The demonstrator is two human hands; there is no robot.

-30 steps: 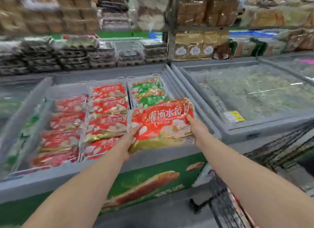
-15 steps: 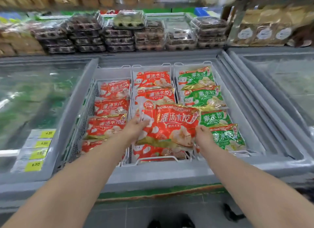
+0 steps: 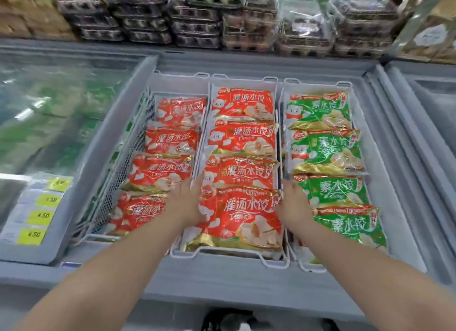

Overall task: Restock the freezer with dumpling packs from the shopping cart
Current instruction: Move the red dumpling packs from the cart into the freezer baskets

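Grey chest freezer (image 3: 222,281) holds a white wire middle basket (image 3: 243,82). At the basket's near end lies the red-and-gold plastic dumpling pack (image 3: 244,219), flat and print up, its long axis left to right and its gold strip towards the person. The right hand (image 3: 293,204) has its fingers pinching the pack's right edge. The left hand (image 3: 188,202) has its fingers along the left edge, grip unclear.
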